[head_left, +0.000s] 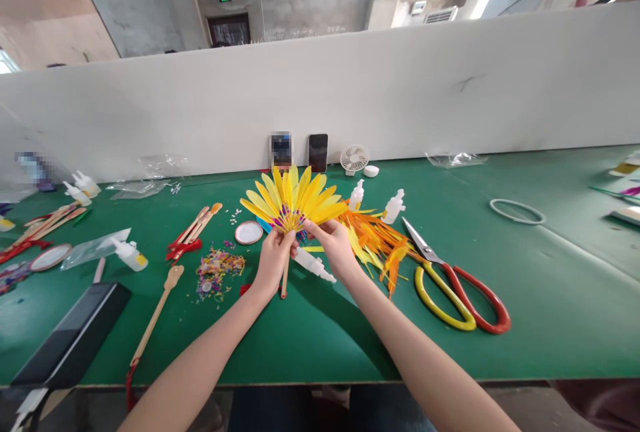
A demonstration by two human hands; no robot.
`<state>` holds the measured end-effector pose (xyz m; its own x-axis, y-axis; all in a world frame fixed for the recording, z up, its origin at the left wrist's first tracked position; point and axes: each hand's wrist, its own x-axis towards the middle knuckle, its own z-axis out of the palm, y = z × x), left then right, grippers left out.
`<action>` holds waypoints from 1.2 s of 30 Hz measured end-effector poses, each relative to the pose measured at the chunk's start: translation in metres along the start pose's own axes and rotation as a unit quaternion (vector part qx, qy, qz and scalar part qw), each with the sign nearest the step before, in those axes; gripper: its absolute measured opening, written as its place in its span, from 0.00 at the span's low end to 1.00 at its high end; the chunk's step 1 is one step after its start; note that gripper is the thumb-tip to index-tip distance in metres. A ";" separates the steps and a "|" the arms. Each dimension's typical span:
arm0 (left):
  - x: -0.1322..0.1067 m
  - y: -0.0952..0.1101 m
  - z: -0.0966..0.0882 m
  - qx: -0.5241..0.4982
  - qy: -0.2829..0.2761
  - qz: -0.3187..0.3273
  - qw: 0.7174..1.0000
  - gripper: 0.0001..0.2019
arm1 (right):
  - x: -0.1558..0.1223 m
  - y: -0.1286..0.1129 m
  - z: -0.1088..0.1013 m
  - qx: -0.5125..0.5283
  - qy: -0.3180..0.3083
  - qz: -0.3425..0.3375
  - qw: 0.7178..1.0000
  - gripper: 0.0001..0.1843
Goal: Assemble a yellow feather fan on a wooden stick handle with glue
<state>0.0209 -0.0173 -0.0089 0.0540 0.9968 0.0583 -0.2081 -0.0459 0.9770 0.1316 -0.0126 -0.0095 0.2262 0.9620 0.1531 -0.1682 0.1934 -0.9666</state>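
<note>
A fan of yellow feathers (295,193) with purple bits near its centre is held up over the table. Its wooden handle (285,279) points down toward me. My left hand (274,255) is closed round the fan where the handle meets the feathers. At the lower right of the feathers, my right hand (333,239) pinches near the quill ends; whether a separate feather is between its fingertips I cannot tell. Below the hands a white glue bottle (313,264) lies on its side. To the right is a pile of loose orange and yellow feathers (383,239).
Large scissors (453,285) with yellow and red handles lie open at right. Left are a wooden stick (159,309), colourful scraps (220,272), a round white lid (249,233) and a black box (75,332). Phones, a small fan (355,159) and glue bottles (394,207) stand toward the white partition (400,85).
</note>
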 end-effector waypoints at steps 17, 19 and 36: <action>0.000 0.001 -0.001 0.005 0.005 -0.007 1.000 0.11 | 0.002 0.002 -0.002 -0.001 0.013 -0.003 1.000 0.20; 0.000 0.002 0.000 0.005 0.007 -0.006 1.000 0.11 | 0.001 0.001 -0.001 0.002 0.014 -0.004 1.000 0.20; 0.001 -0.003 -0.002 0.025 0.010 0.012 1.000 0.11 | 0.000 0.001 -0.002 0.003 -0.005 0.006 1.000 0.18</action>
<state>0.0193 -0.0156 -0.0123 0.0297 0.9965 0.0784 -0.1597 -0.0727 0.9845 0.1330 -0.0126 -0.0107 0.2151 0.9659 0.1442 -0.1771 0.1838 -0.9669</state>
